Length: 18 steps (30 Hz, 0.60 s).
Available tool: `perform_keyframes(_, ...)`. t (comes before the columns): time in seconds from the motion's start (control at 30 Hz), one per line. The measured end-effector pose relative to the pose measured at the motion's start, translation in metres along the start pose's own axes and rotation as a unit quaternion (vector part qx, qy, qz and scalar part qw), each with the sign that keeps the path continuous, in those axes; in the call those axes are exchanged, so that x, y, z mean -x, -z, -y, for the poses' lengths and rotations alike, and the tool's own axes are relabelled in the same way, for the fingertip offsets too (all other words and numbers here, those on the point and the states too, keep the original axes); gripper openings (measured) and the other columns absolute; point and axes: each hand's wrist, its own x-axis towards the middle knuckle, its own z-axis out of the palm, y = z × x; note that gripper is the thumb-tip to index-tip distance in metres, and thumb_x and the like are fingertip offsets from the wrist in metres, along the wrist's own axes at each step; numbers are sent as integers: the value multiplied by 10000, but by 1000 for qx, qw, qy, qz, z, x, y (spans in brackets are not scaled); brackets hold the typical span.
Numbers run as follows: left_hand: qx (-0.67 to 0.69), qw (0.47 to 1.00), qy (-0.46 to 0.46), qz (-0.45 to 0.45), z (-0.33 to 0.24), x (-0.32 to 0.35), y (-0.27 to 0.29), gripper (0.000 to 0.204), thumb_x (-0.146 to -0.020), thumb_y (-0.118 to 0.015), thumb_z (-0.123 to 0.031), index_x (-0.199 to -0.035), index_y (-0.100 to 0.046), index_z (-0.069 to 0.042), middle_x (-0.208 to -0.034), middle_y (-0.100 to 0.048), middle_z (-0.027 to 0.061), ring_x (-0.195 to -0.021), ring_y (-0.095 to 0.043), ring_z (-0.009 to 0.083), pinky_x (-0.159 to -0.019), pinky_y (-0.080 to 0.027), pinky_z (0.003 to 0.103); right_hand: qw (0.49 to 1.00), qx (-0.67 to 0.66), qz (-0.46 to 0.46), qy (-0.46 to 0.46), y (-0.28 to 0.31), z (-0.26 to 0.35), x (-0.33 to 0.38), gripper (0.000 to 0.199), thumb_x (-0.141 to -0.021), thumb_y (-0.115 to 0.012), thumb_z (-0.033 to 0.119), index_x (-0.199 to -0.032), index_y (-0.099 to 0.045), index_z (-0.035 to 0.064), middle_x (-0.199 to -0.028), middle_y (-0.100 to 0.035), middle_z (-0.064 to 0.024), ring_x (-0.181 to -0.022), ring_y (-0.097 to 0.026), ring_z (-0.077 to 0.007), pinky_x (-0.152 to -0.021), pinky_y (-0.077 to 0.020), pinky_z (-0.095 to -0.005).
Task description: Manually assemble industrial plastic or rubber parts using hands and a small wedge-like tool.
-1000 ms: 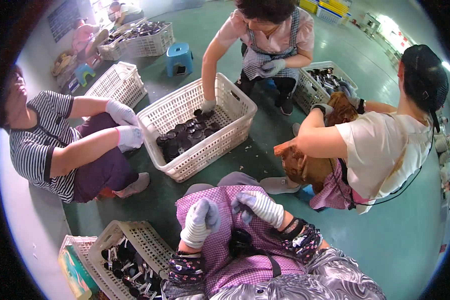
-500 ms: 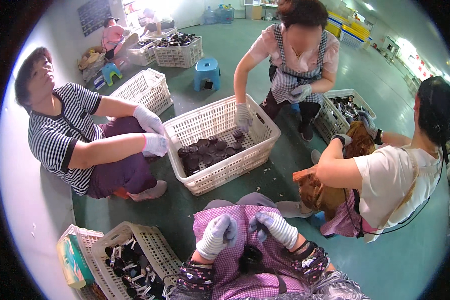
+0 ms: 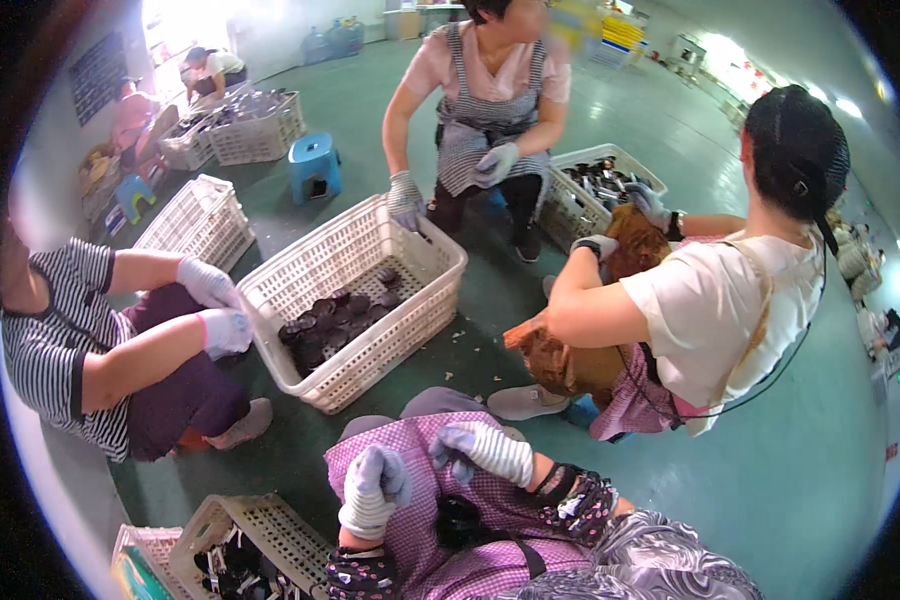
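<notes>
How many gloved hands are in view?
8: wearer's left hand and right hand over the apron; two each on the left worker, the worker behind the middle crate and the right worker. Distant workers may have more.

The apron (image 3: 415, 512) is matt cloth — the floor (image 3: 760, 455) glossy.

A factory workshop, shown by its broad green floor (image 3: 750, 480), on which white perforated plastic crates (image 3: 400, 345) are spread. Round black parts (image 3: 322, 328) are heaped in the nearest large one. Knitted work gloves (image 3: 227, 333) are worn by several people gathered around it, and a pink gingham apron (image 3: 420, 455) is worn by the camera wearer. A low blue plastic stool (image 3: 314, 165) is placed nearby. Farther back, yellow bins (image 3: 622, 35) are stacked, and large blue water bottles (image 3: 345, 38) are grouped near a wall.
</notes>
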Motion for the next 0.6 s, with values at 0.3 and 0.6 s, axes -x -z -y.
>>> perform_keyframes(0.3,-12,999,-15,-31,-1,3,1,426,-881,-456,-428,-616,-412,-96,-470,-336,3,-333,-310,107,-294,-241,225,999,-24,-18,-26,-7,3,-2,330,-892,-467,340,-888,-596,36,-780,-605,-52,-536,-553,-105,-467,-463,-214)
perform_keyframes(0.6,27,999,-28,-5,1,5,2,323,-891,-473,-369,-682,-414,-130,-533,-307,-45,-376,-233,62,-319,-205,203,998,26,-45,43,-13,22,10,265,-906,-444,281,-885,-585,58,-795,-557,-14,-503,-515,-105,-473,-442,-214)
